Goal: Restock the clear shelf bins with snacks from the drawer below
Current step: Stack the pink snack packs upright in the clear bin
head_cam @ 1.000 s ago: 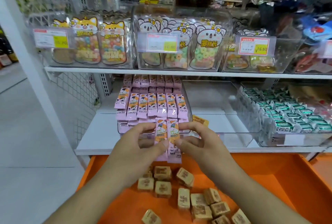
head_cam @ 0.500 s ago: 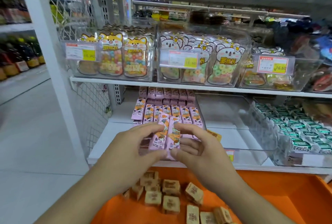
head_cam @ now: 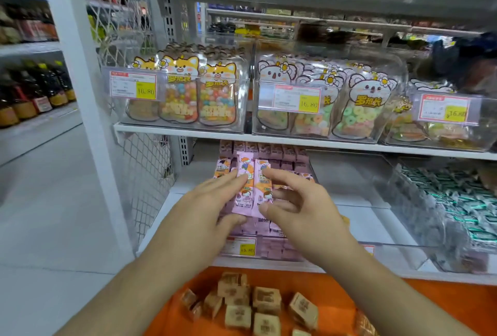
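Your left hand (head_cam: 215, 206) and right hand (head_cam: 301, 206) pinch two glossy pink-and-orange snack bars (head_cam: 252, 187) between thumbs and fingers, holding them upright over the clear plastic bin (head_cam: 269, 252) of matching bars on the lower shelf. That bin's yellow tag seems to read 16.80, though it is blurred. Below, the smooth orange drawer (head_cam: 430, 306) holds small tan cube-shaped wrapped snacks (head_cam: 266, 300). Above, cat-shaped candy pouches (head_cam: 180, 93) stand behind a 16.80 price label (head_cam: 133, 88).

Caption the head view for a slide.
Both hands, left and right, hold pink snack packets over a clear shelf bin.
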`<action>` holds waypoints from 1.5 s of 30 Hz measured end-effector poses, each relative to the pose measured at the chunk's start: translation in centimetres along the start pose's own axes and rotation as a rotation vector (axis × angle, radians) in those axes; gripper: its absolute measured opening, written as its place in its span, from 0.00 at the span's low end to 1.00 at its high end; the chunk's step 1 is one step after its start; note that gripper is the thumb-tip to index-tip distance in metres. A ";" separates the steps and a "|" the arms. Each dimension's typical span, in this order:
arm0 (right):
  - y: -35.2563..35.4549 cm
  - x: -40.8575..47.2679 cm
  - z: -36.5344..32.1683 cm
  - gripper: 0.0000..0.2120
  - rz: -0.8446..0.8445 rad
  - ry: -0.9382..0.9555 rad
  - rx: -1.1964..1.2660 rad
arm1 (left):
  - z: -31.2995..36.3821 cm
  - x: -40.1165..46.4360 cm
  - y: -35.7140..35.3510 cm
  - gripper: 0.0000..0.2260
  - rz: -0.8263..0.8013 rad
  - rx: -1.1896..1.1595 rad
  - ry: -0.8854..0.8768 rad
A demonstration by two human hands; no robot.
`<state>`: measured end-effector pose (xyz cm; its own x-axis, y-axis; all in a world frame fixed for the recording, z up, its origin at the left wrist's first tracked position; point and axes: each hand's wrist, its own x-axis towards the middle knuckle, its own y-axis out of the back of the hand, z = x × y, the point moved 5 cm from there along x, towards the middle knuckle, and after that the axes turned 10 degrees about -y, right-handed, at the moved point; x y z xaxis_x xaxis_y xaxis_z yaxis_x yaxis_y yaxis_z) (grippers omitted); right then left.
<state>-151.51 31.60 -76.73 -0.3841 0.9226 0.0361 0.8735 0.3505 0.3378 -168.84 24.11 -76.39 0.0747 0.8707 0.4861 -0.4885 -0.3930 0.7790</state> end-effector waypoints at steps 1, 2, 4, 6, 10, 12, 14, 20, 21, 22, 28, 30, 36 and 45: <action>0.0 0.5 0.0 0.25 0.007 0.019 -0.034 | -0.2 0.3 0.0 0.31 0.000 0.050 -0.035; 0.0 1.1 0.0 0.25 0.019 0.037 -0.083 | -0.3 0.6 0.1 0.31 -0.001 0.104 -0.064; 0.2 2.1 0.1 0.25 0.041 0.071 -0.186 | -0.9 1.3 0.2 0.30 -0.006 0.182 -0.072; 0.3 3.0 0.2 0.25 0.045 0.082 -0.253 | -1.7 2.0 0.2 0.29 -0.018 0.211 -0.060; 0.1 4.7 0.8 0.26 0.068 0.091 -0.373 | -3.2 2.7 -0.8 0.28 -0.065 0.153 -0.027; -0.1 5.1 1.1 0.26 0.069 0.086 -0.413 | -3.9 2.9 -1.5 0.28 -0.069 0.095 -0.027; -0.4 5.3 1.6 0.26 0.059 0.085 -0.450 | -4.4 2.9 -2.1 0.29 -0.070 0.048 -0.029; -0.8 5.7 2.2 0.26 0.019 0.141 -0.505 | -5.2 2.7 -3.0 0.28 -0.050 0.005 0.002; -0.9 5.7 2.2 0.25 0.023 0.169 -0.534 | -5.2 2.7 -3.0 0.28 -0.045 0.003 0.002; -1.0 5.8 2.2 0.25 0.031 0.195 -0.558 | -5.2 2.7 -3.1 0.28 -0.039 0.003 0.003; -1.4 5.6 2.4 0.22 0.056 0.219 -0.548 | -5.3 2.5 -2.8 0.28 0.003 0.006 0.046; -1.5 5.5 2.4 0.22 0.066 0.228 -0.552 | -5.2 2.4 -2.6 0.26 0.024 0.013 0.051; -1.5 5.2 2.4 0.24 0.060 0.264 -0.650 | -5.1 2.0 -2.6 0.26 0.006 0.066 0.018; -1.6 5.3 2.6 0.25 0.051 0.249 -0.705 | -5.1 1.6 -2.4 0.27 0.011 0.097 0.004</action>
<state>-154.17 36.38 -79.56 -0.4778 0.8417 0.2515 0.5258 0.0446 0.8495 -171.96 27.90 -79.47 0.0661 0.8672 0.4936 -0.4026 -0.4295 0.8084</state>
